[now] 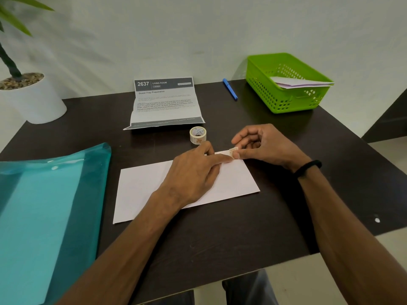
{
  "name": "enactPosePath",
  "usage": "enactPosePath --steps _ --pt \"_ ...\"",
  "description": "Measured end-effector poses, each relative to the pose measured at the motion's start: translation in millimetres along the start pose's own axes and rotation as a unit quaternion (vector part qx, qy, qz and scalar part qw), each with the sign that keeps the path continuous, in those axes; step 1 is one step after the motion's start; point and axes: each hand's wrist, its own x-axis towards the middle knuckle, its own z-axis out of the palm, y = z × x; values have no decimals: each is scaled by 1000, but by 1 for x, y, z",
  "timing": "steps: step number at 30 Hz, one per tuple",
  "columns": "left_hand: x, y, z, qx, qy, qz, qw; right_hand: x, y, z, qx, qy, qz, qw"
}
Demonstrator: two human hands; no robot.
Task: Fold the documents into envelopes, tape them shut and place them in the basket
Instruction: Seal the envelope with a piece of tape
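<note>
Head view: a tape piece (233,150) is pinched by the right hand (262,146) at the far right corner of the folded document (141,188), long axis left-right, pressed flat by the extended left hand (193,172).

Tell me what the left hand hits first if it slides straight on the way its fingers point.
The left hand points up-right across the folded paper. It would first meet the right hand, which pinches the tape piece right at its fingertips.
</note>
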Motion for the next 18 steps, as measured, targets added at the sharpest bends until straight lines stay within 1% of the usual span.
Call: enactPosePath --steps 8,10,15,18 --pt "0 0 1 -2 5 2 1000 0 1 1 -14 7 -1 1000" --pt "0 0 1 0 7 1 1000 0 0 4 -24 24 -10 999" --pt "0 1 1 4 5 1 1000 1 1 16 -46 98 -23 994" --pt "0 1 0 4 7 4 1000 1 -1 19 -63 114 -23 991"
